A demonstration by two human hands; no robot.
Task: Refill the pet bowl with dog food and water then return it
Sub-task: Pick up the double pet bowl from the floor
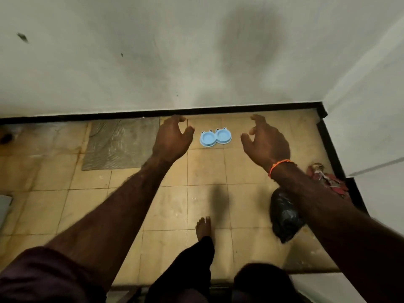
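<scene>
The light-blue plastic double pet bowl (215,137) sits on the tiled floor near the wall — long axis crosswise, between the left hand (171,138) and right hand (265,142), fingers spread, holding nothing — left looks slightly nearer.

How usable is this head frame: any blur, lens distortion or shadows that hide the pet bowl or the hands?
Head view: dim, warm indoor light; wide-angle bending shows in the curved skirting line. The blue pet bowl is small but clear and unshadowed. The left hand and right hand are slightly motion-soft at the fingertips. Soft shadows fall on the wall and the tiled floor.
</scene>
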